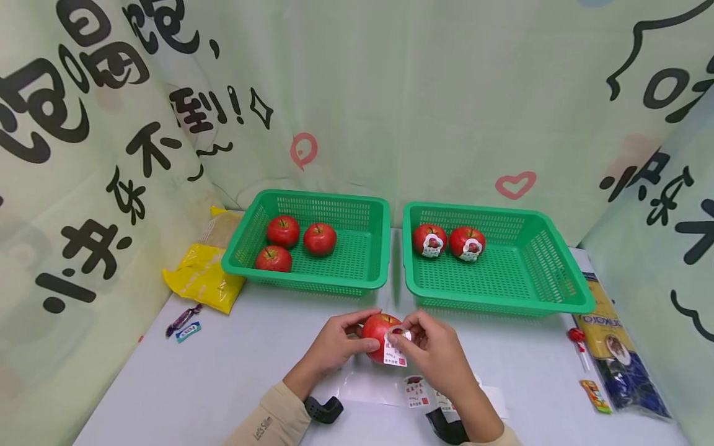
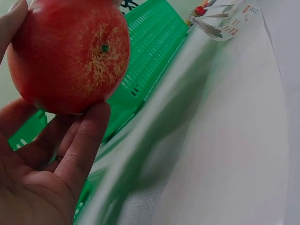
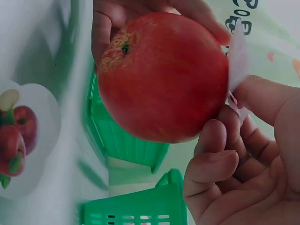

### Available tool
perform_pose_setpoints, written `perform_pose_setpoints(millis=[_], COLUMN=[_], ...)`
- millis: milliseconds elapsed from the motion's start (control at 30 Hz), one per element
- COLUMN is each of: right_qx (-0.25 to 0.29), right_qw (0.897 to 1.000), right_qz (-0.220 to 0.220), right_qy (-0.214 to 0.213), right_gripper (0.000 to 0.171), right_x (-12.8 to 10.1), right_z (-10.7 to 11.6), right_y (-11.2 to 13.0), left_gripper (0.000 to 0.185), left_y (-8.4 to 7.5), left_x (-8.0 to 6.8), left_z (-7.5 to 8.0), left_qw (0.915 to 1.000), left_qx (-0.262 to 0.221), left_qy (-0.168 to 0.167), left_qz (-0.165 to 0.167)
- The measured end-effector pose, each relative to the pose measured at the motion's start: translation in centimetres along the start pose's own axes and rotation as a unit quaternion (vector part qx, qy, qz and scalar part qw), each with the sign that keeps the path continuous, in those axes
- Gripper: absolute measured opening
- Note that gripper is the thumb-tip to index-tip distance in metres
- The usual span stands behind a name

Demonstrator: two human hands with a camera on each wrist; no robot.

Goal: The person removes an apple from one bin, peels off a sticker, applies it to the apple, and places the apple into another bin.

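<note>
In the head view a red apple is held above the table by my left hand, thumb and fingers around its side. My right hand pinches a white label sticker at the apple's right side. Seen from the right wrist, the sticker stands edge-on along the apple, its upper part sticking out, with the right thumb pressing on it. The left wrist view shows the apple's underside above the left fingers. Loose label stickers lie under the right forearm.
A green basket at the back left holds 3 plain apples. Another green basket on the right holds two labelled apples. Yellow bag and candies lie left; a blue-yellow bag, lollipop and orange packet lie right.
</note>
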State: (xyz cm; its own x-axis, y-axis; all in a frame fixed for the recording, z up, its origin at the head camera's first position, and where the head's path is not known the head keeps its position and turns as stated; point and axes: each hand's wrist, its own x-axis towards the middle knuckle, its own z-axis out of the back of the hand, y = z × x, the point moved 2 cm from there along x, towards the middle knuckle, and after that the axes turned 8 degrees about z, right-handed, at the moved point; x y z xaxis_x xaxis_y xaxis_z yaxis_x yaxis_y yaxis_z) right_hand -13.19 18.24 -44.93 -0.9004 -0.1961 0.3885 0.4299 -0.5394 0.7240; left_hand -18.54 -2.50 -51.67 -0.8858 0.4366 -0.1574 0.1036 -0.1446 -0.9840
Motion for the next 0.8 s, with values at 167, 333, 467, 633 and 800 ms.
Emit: perform_pose_setpoints(millis=[167,333,467,633,800], right_qx=[0.037,0.067,0.092,0.124,0.075], right_qw=[0.997,0.987,0.974,0.964,0.971], right_qz=[-0.061,-0.146,-0.208,-0.236,-0.225], right_qy=[-0.003,-0.011,0.005,0.022,0.012], right_gripper=[0.026,0.047,0.059,0.054,0.057], right_x=[-0.6,-0.8,-1.2,-1.5,-1.5], right_z=[-0.2,-0.5,-1.1,-1.9,-2.1], right_y=[-0.2,-0.9,-1.7,-2.5,-2.9], left_gripper=[0.058,0.058,0.061,0.058,0.065], left_y=[0.2,0.2,0.2,0.3,0.1], left_x=[0.0,-0.1,-0.4,-0.6,-0.7], left_z=[-0.2,-0.2,-0.3,-0.6,-1.1], left_qw=[0.9997,0.9983,0.9967,0.9963,0.9949], left_qx=[-0.006,-0.011,-0.025,-0.016,0.056], left_qy=[0.020,0.045,0.063,0.070,0.064], left_qz=[-0.010,-0.037,-0.044,-0.048,-0.055])
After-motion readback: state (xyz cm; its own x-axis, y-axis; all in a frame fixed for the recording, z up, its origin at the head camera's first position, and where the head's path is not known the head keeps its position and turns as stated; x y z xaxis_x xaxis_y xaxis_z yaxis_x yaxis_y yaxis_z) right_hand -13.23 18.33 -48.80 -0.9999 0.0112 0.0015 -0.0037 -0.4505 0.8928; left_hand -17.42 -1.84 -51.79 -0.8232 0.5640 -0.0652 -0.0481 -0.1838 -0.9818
